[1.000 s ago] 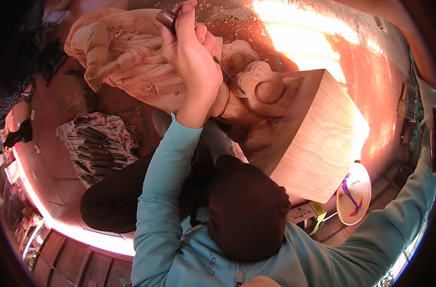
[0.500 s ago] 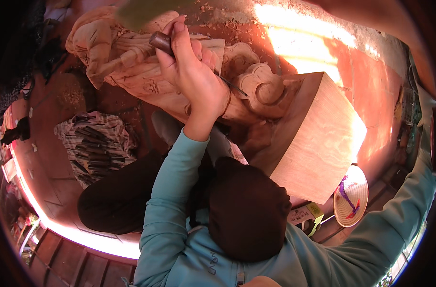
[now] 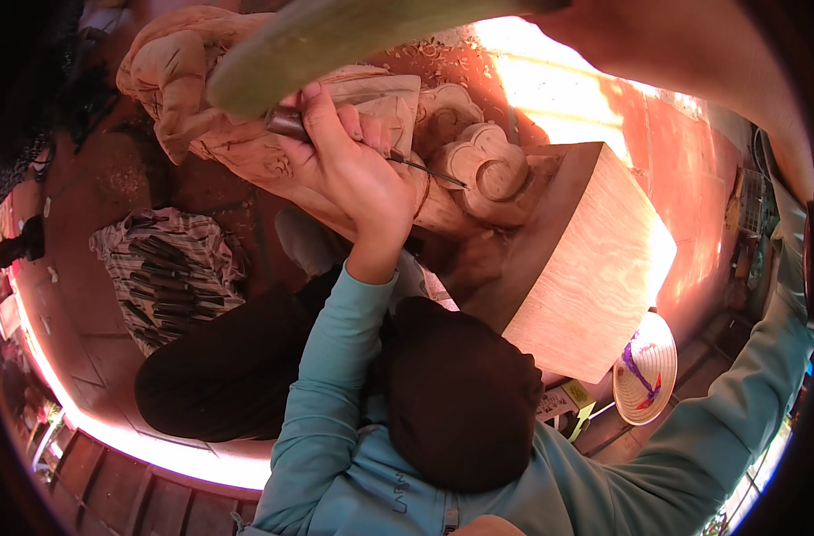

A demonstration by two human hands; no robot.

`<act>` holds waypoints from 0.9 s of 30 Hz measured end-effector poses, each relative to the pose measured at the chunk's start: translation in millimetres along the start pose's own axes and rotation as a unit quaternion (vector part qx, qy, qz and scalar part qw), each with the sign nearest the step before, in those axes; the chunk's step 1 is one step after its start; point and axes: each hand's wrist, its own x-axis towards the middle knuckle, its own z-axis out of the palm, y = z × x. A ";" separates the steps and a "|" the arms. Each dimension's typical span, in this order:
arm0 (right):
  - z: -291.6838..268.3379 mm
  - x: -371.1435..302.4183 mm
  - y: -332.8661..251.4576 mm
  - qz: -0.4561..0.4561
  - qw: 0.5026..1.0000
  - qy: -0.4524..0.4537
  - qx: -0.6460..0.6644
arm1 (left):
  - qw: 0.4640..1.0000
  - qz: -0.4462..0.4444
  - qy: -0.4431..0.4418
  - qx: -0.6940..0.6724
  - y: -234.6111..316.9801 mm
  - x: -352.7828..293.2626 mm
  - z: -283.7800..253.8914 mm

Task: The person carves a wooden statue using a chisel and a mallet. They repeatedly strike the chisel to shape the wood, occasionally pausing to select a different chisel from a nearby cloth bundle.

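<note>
My left hand (image 3: 362, 174) is closed around a chisel (image 3: 288, 123) with a brown wooden handle and a thin dark shank. The chisel's tip meets the cloud-shaped scroll (image 3: 492, 170) on a large wooden carving (image 3: 291, 174). This carving lies on its side and shows a robed figure. Raised at the upper right, my right hand (image 3: 604, 40) grips a pale wooden mallet (image 3: 335, 40). The mallet is close to the camera and slightly blurred. Its head spans the view above the chisel handle, and the fingers on its grip are mostly out of the picture.
The carving's wide angular base (image 3: 595, 268) stands at the right. Several chisels (image 3: 170, 286) lie on a striped cloth (image 3: 121, 246) at the left, beside my bent leg (image 3: 215, 384). Wood shavings (image 3: 461, 62) litter the tiled floor. A conical straw hat (image 3: 648, 371) rests beyond the base.
The mallet has come down and further into view, bringing my right hand with it. My left hand and the chisel have shifted slightly down, the tip staying at the scroll.
</note>
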 end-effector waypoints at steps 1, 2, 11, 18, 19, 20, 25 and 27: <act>0.8 -0.1 -0.8 0.001 1.000 -0.002 0.000 | 1.000 -0.007 0.000 0.000 -0.2 0.7 -1.0; 0.9 0.9 -0.6 -0.001 1.000 -0.003 0.003 | 1.000 -0.003 -0.002 0.005 -0.3 1.5 -1.9; 3.3 4.4 -11.0 -0.014 0.999 -0.023 0.045 | 0.990 -0.115 0.000 -0.080 16.7 8.8 -3.0; 22.3 -24.6 -7.9 0.036 0.982 -0.011 0.187 | 0.899 -0.181 -0.313 0.246 61.2 -13.7 -23.7; 34.1 -40.3 -4.8 0.072 0.976 0.011 0.207 | 0.854 -0.145 -0.369 0.337 61.9 -16.1 -29.6; 46.3 -58.2 -2.2 0.111 0.971 0.033 0.210 | 0.796 -0.065 -0.437 0.413 56.0 -16.4 -34.7; 95.7 -141.4 -5.1 0.329 0.900 0.087 0.273 | 0.589 0.139 -0.543 0.582 12.9 -25.3 -55.7; 113.9 -171.5 -7.2 0.392 0.866 0.076 0.300 | 0.522 0.125 -0.554 0.637 6.0 -26.2 -56.0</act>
